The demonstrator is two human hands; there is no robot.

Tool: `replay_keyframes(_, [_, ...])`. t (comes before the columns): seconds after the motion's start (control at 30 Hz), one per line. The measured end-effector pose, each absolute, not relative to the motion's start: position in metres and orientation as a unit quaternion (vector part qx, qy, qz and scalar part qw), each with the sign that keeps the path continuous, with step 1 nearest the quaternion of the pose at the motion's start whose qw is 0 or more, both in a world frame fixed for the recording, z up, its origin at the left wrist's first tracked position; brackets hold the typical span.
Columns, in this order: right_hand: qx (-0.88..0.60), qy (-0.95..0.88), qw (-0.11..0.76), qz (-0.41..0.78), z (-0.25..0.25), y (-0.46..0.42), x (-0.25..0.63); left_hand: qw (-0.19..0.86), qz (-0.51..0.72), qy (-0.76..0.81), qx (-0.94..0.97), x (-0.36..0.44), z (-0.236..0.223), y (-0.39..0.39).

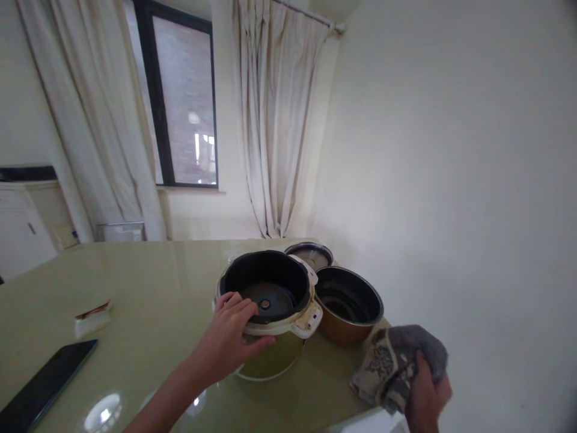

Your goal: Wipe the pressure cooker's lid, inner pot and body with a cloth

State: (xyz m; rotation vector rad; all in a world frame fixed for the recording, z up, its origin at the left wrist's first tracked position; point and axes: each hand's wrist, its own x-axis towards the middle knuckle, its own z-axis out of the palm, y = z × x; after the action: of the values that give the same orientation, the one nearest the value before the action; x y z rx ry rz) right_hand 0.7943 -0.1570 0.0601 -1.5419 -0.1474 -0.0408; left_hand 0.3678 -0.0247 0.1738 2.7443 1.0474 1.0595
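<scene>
Gripping the rim of the pressure-cooker body (pixel 283 326) at 7 o'clock, your left hand (pixel 232 337); your right hand (pixel 426 391) clamps the patterned towel (pixel 383 367), 4 o'clock | body on table (pixel 157 288) | likely heavy, stiff; towel soft | best hold: rim, 9 and 3

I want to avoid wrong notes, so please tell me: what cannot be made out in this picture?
All in the head view:
Right hand: some fingers hidden by the gray cloth.
Black flat object: cut off by the left edge.
Small packet: any print too small and blurred.
Round piece: partly hidden by the cooker body and brown pot.
</scene>
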Motion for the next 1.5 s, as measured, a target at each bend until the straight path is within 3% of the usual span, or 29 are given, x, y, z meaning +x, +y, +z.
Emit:
replay_keyframes(0.2, [-0.553, -0.135, 0.805, -0.166, 0.17, -0.147, 0.761, 0.021, 0.331, 0.299, 0.895, 0.359, 0.177, -0.011])
replay_keyframes(0.3, [-0.524, -0.266, 0.801, -0.115, 0.232, -0.107, 0.721, 0.024, 0.323, 0.29, 0.901, 0.356, 0.177, -0.001])
replay_keyframes(0.37, [-0.505, -0.424, 0.749, -0.068, 0.268, -0.072, 0.69, 0.014, 0.314, 0.29, 0.904, 0.355, 0.178, 0.002])
replay_keyframes(0.5, [-0.324, -0.744, 0.579, -0.083, 0.311, -0.004, 0.636, -0.03, 0.311, 0.315, 0.896, 0.355, 0.176, -0.002])
replay_keyframes(0.67, [-0.38, -0.839, 0.388, -0.024, 0.306, 0.042, 0.612, -0.063, 0.317, 0.341, 0.883, 0.356, 0.174, -0.018])
replay_keyframes(0.8, [-0.453, -0.84, 0.285, 0.089, 0.293, 0.056, 0.616, 0.021, 0.33, 0.351, 0.876, 0.353, 0.191, -0.023])
replay_keyframes(0.93, [-0.424, -0.842, 0.271, 0.192, 0.291, 0.06, 0.608, 0.162, 0.385, 0.398, 0.817, 0.353, 0.214, -0.009])
replay_keyframes(1.13, [-0.355, -0.802, 0.291, 0.382, 0.292, 0.051, 0.584, 0.254, 0.406, 0.39, 0.786, 0.363, 0.234, 0.035])
replay_keyframes(1.2, [-0.328, -0.817, 0.282, 0.383, 0.29, 0.047, 0.588, 0.247, 0.369, 0.37, 0.816, 0.365, 0.241, 0.046])
replay_keyframes(1.33, [-0.366, -0.828, 0.327, 0.27, 0.278, 0.047, 0.606, 0.189, 0.338, 0.394, 0.834, 0.371, 0.244, 0.062])
replay_keyframes(1.5, [-0.376, -0.87, 0.244, 0.205, 0.262, 0.053, 0.609, 0.288, 0.368, 0.287, 0.836, 0.378, 0.232, 0.064])
